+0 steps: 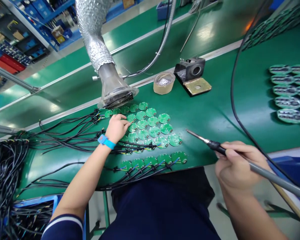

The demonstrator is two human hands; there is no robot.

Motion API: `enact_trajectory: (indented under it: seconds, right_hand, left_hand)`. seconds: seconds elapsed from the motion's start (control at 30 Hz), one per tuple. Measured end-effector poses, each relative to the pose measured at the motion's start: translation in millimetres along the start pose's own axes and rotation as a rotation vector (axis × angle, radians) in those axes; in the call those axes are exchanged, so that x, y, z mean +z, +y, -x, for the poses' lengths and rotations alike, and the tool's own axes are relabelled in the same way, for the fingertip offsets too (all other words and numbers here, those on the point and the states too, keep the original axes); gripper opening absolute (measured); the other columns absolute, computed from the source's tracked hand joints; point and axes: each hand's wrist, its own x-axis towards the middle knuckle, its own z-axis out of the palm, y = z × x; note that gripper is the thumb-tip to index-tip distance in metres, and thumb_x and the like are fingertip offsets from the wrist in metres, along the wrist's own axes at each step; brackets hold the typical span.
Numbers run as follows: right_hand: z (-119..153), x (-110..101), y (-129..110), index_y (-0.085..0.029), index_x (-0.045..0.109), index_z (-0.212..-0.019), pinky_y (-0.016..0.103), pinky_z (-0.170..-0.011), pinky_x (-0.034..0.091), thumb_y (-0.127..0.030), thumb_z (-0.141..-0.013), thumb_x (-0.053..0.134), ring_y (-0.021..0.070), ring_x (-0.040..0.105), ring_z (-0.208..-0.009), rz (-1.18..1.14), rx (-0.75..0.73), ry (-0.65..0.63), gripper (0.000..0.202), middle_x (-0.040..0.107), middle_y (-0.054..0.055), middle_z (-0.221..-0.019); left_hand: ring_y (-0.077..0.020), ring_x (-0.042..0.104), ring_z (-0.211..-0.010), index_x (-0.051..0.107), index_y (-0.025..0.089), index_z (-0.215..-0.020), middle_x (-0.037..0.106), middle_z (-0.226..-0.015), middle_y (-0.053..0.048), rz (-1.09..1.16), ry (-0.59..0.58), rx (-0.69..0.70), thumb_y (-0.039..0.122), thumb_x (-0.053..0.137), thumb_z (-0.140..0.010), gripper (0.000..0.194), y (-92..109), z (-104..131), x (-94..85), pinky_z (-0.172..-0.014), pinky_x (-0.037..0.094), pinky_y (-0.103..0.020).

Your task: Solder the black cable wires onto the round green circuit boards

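Rows of round green circuit boards lie on the green table. My left hand, with a blue wrist strap, reaches over the left side of the rows. Its fingertips are pinched together at a board; what they hold is too small to make out. My right hand is closed around a soldering iron, whose tip points left, a little right of the boards. Black cables with coloured wire ends run from the left onto several boards.
A fume hose nozzle hangs over the back rows. Behind the boards stand a tape roll and a metal iron holder. Stacked round boards sit at the right. A black cord arcs down at the right. A cable pile lies far left.
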Motion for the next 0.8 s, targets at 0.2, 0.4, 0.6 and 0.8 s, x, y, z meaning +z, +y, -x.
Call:
enact_trajectory:
  seconds: [0.2,0.4,0.6,0.8]
  right_hand:
    - [0.1,-14.0,-6.6,-0.020,0.067,-0.067,0.031,-0.043,0.038,-0.016,-0.068,0.065,0.0167,0.051,-0.050,0.021,0.020,-0.124,0.005,0.055,0.003,-0.055]
    - [1.2,-29.2,-23.6,-0.021,0.066,-0.083,0.032,-0.046,0.044,-0.006,-0.072,0.060,0.0167,0.054,-0.052,0.182,-0.165,-0.500,0.020,0.057,0.002,-0.062]
    - [4.1,-22.4,-30.7,-0.021,0.062,-0.084,0.027,-0.045,0.043,-0.006,-0.074,0.057,0.0131,0.053,-0.052,0.246,-0.204,-0.570,0.018,0.054,-0.001,-0.061]
    - [4.3,-18.6,-27.7,-0.019,0.061,-0.083,0.027,-0.046,0.043,-0.007,-0.075,0.057,0.0127,0.053,-0.052,0.254,-0.190,-0.577,0.016,0.055,-0.001,-0.062]
  left_hand:
    - [-0.0145,0.061,-0.084,0.064,0.017,-0.081,0.066,-0.088,-0.003,0.405,0.230,0.068,0.022,0.061,-0.084,0.006,57.5,15.0,-14.6,-0.078,0.051,-0.031]
    - [-0.0169,0.056,-0.074,0.062,0.012,-0.075,0.059,-0.075,-0.007,0.286,0.050,0.343,0.018,0.054,-0.086,0.015,129.5,28.4,24.3,-0.069,0.051,-0.030]
    - [-0.0200,0.056,-0.075,0.058,0.012,-0.074,0.057,-0.075,-0.008,0.119,-0.020,0.398,0.021,0.048,-0.089,0.021,131.1,24.8,47.4,-0.069,0.051,-0.033]
    - [-0.0194,0.057,-0.076,0.059,0.010,-0.076,0.058,-0.076,-0.008,0.130,0.042,0.417,0.022,0.049,-0.090,0.021,130.7,25.3,47.3,-0.070,0.052,-0.032]
